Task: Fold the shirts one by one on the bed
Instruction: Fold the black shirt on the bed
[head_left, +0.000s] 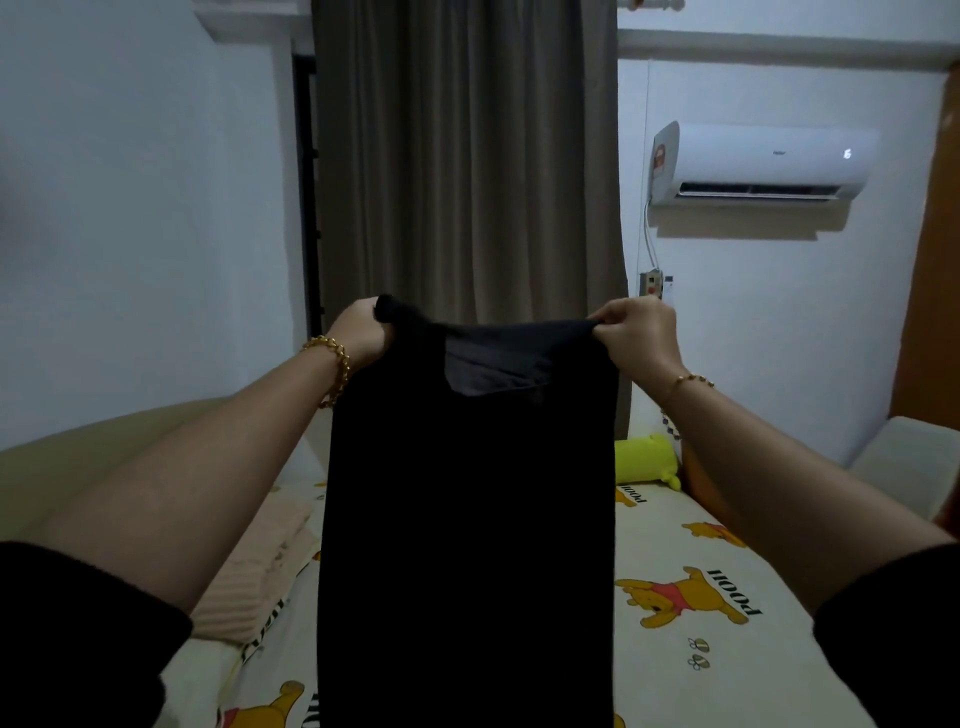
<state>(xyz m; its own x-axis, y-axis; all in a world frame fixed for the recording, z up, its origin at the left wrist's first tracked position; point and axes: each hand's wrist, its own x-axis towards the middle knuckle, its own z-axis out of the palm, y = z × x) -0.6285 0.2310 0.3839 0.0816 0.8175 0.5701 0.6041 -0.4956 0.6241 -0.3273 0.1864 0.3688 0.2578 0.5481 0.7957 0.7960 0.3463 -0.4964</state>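
Left hand (363, 332), right hand (641, 332) tight on black shirt (467, 519) over cartoon-print bed (675, 649); curtain (467, 156), air conditioner (763, 161) behind

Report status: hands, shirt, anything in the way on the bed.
Left hand and right hand each grip a top corner. Black shirt hangs over the bed. Peach cloth lies to its left.

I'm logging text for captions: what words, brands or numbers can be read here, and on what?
"POOH": printed on the bed sheet, beside the bear figures, seen sideways and repeated.
Air conditioner: brand mark and lit display are too small and blurred to read.
Black shirt: no text shows.
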